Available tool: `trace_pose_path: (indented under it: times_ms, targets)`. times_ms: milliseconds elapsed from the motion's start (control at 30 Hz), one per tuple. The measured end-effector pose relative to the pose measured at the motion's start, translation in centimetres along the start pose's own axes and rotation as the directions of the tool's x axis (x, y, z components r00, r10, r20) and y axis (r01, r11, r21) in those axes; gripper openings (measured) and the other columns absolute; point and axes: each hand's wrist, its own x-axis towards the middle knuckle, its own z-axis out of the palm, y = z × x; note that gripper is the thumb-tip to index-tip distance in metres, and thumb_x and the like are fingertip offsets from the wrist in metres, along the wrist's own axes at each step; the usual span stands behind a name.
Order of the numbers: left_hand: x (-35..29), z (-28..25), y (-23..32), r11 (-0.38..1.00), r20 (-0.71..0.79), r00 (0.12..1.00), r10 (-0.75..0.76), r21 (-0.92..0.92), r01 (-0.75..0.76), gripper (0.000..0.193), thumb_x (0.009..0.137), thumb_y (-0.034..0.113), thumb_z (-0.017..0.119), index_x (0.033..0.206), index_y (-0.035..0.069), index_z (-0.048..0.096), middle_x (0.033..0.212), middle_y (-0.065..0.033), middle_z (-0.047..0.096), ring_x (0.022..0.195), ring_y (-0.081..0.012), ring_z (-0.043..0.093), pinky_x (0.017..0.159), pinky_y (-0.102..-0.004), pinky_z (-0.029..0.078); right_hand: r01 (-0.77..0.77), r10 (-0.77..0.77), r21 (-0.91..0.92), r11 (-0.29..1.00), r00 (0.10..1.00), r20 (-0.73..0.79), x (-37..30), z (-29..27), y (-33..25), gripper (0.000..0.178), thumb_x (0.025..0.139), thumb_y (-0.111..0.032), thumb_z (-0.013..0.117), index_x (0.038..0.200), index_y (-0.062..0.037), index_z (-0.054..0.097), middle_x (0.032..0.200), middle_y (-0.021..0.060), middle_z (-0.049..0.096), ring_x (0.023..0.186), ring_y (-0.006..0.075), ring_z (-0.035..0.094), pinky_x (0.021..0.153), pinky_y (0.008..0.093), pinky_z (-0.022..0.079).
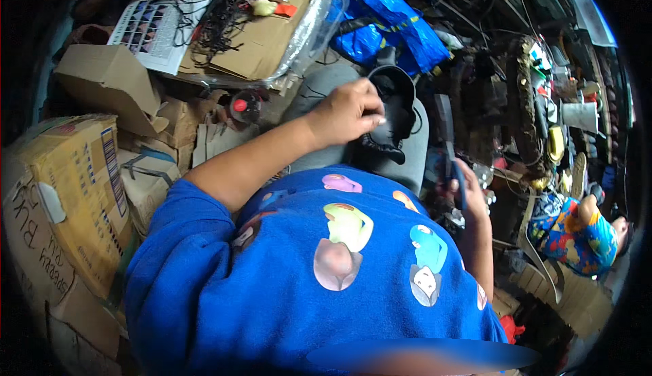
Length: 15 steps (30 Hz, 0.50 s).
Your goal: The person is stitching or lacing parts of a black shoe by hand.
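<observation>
left hand (350,111) pinching black shoe (392,108) on lap, 12 o'clock | right hand (468,193) closed round dark tool (448,145), 3 o'clock, just beside shoe | work looks midway, tool not on shoe yet

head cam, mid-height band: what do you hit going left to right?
Yellow-taped cardboard box → left hand → black shoe on the lap → right hand gripping a dark blue-handled tool → white cup in the clutter at far right.
</observation>
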Motion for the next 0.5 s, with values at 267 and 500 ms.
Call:
trace_pose_path:
  times_ms: [267,500]
  targets:
    - [3.1,-15.6,4.4,0.931,-0.473,0.879,-0.068,-0.347,-0.114,0.008,0.089,0.008,0.061,0.092,0.003,0.067,0.085,-0.0039,0.068,0.079,-0.0100,0.063,0.076,-0.0224,0.049,0.142,-0.169,-0.094,0.985,0.883,-0.438,-3.9,-8.6,2.8,0.040,0.090,-0.013,0.058,0.125,0.0037,0.048,0.108,0.0055,0.057,0.099,0.0113,0.053,0.088,0.0258,0.042]
    - [4.9,-22.4,4.8,0.985,-0.601,0.799,0.021,-0.126,-0.120,0.016,0.089,0.016,0.063,0.094,0.002,0.068,0.087,-0.0041,0.068,0.081,-0.0091,0.060,0.079,-0.0222,0.044,0.227,-0.330,-0.238,0.944,0.649,-0.685,-7.0,-12.9,3.2,0.033,0.093,-0.011,0.055,0.122,0.0032,0.051,0.106,0.0051,0.059,0.093,0.0114,0.056,0.084,0.0243,0.043]
